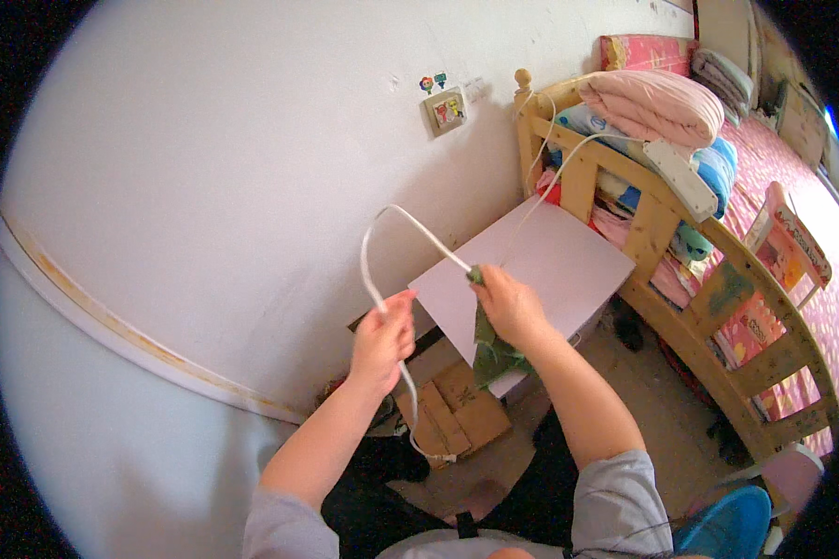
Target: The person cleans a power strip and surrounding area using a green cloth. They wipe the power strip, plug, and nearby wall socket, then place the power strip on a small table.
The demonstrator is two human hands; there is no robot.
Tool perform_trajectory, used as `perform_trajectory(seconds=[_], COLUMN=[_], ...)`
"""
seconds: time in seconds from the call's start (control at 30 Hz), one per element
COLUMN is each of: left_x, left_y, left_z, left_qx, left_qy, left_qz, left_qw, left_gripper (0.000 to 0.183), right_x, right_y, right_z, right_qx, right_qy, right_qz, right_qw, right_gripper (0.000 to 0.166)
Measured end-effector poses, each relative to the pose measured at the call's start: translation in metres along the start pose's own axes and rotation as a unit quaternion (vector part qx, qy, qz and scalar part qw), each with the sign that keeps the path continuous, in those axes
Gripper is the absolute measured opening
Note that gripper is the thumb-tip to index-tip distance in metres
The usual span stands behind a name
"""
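Note:
My left hand [384,342] grips a white cable [366,258] in front of my body. From there the cable arches up and over to my right hand [514,304]. A green cloth [493,356] is pinched in my right hand, wrapped around the cable where it enters my fingers, and its loose part hangs below. The cable's other end drops under my left hand to a small white connector [449,458]. Behind my right hand lies a white tabletop [552,241].
A cardboard box [454,412] sits on the floor below. On the right, a wooden bed footboard [647,223] carries a white power strip [679,180] with a cord. A folded pink quilt [654,105], a folding bed table [790,237] and a blue plastic object [727,524] are nearby.

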State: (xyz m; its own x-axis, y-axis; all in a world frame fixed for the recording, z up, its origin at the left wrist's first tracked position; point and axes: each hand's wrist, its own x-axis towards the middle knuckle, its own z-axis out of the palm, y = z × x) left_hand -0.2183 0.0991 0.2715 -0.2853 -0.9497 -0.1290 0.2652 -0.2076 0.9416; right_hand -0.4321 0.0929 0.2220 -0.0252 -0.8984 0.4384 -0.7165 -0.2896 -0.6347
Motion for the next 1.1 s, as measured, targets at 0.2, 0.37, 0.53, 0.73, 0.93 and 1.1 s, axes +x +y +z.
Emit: perform_trajectory(seconds=[0.2, 0.37, 0.53, 0.73, 0.93, 1.1], left_x=[0.039, 0.027, 0.015, 0.007, 0.014, 0.011], left_y=[-0.008, -0.014, -0.004, 0.0, 0.005, -0.001], left_z=[0.027, 0.031, 0.013, 0.0, -0.003, 0.009], left_qx=[-0.026, -0.037, -0.091, -0.073, -0.066, -0.047], left_qy=[-0.044, -0.045, -0.075, -0.082, -0.009, 0.025], left_qz=[-0.026, 0.02, 0.029, 0.082, 0.029, -0.008], left_qw=[0.998, 0.998, 0.993, 0.991, 0.997, 0.999], left_gripper=[0.031, 0.041, 0.042, 0.04, 0.034, 0.03], right_x=[-0.009, -0.002, 0.014, 0.031, 0.013, -0.023], right_y=[-0.011, 0.004, 0.044, 0.097, 0.026, -0.05], right_z=[0.014, 0.018, 0.022, 0.026, 0.012, 0.016], right_qx=[-0.075, -0.067, -0.124, -0.063, 0.14, 0.049], right_qy=[0.001, 0.02, -0.006, -0.058, -0.062, -0.06], right_qz=[-0.122, -0.161, -0.067, 0.162, -0.012, -0.079], right_qw=[0.99, 0.984, 0.99, 0.983, 0.988, 0.994], right_gripper=[0.017, 0.014, 0.014, 0.034, 0.064, 0.055])
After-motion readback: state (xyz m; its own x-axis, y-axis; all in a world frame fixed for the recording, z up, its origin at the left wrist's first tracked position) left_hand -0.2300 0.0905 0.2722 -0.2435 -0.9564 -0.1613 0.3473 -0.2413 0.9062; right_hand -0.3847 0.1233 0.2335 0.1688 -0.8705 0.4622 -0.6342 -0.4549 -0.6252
